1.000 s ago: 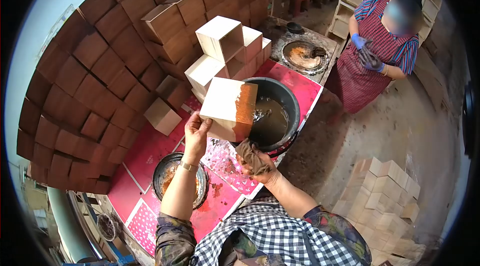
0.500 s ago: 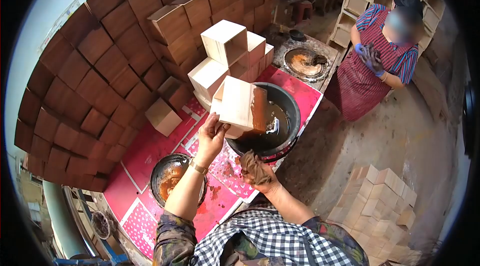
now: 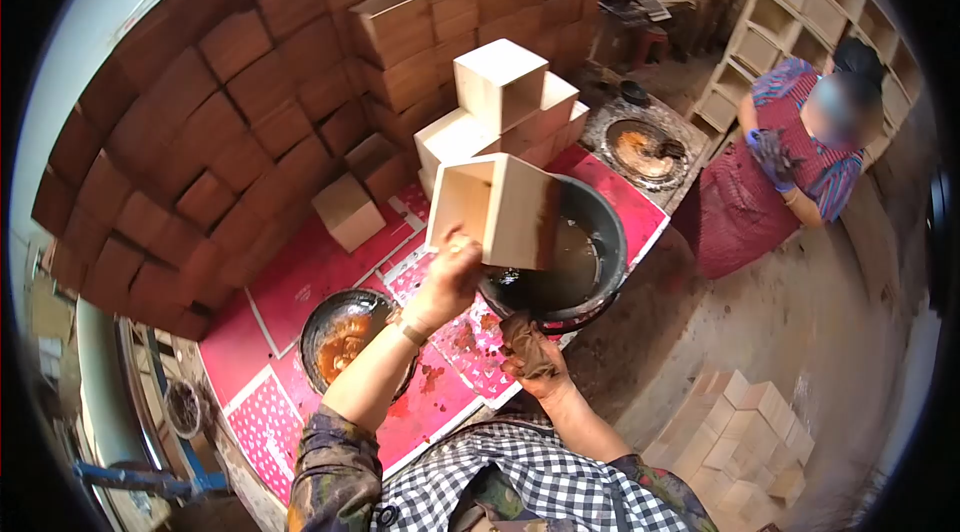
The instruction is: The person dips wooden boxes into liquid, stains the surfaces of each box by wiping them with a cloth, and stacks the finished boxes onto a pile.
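Observation:
My left hand (image 3: 450, 284) grips the near rim of a pale wooden box (image 3: 517, 210). The box is tilted over a black basin (image 3: 612, 222) of dark liquid. Its open side faces left, and its far end is stained dark brown. Closed around a crumpled brown rag (image 3: 530, 347), my right hand (image 3: 548, 372) is just below the basin, apart from the box. A shallow dark pan (image 3: 316, 327) with orange-brown residue lies beyond my left forearm.
Bare wooden boxes (image 3: 500, 72) are piled behind the basin on the pink-covered table (image 3: 270, 277). Brown boxes (image 3: 240, 82) form a high wall at left and back. A co-worker in a red apron (image 3: 725, 207) stands right. Pale blocks (image 3: 740, 442) are stacked on the floor.
The box has turned in my left hand, so its open side shows more and its stained end less. My view has shifted, and the rag remains in my right hand.

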